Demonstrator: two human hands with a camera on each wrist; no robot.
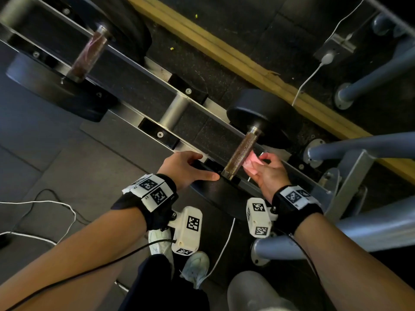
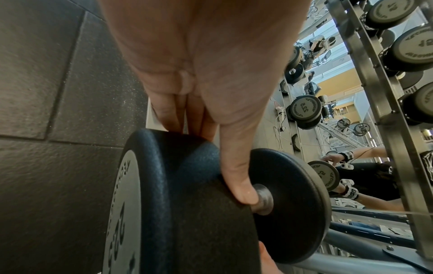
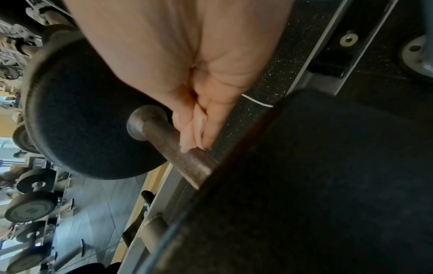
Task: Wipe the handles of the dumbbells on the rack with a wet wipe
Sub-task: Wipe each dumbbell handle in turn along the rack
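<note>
The right hand (image 1: 268,173) pinches a folded wipe (image 1: 251,163) between thumb and fingers and holds it against the right side of the handle (image 1: 241,153) of a dumbbell (image 1: 251,108) lying across the rack (image 1: 125,61). In the right wrist view the wipe (image 3: 199,128) shows pale between the fingertips (image 3: 212,133), touching the knurled handle (image 3: 178,150) about midway along its length. The left hand (image 1: 186,168) rests on the near head (image 1: 215,194) of the same dumbbell, fingers fairly straight and laid over the black rubber, thumb stretched toward the near end of the handle. The left wrist view shows the thumb (image 2: 239,172) lying over the inner edge of the near head (image 2: 187,204), its tip just beside the steel collar (image 2: 263,199); the other fingers (image 2: 173,113) reach over the far side of that head. The dumbbell sits near the rack's right end, its far head over the back rail and its near head over the front rail. A second dumbbell (image 1: 87,55) lies across the rack well apart toward the left end. A white cable (image 1: 314,70) runs along the floor (image 1: 45,142) behind the rack.
</note>
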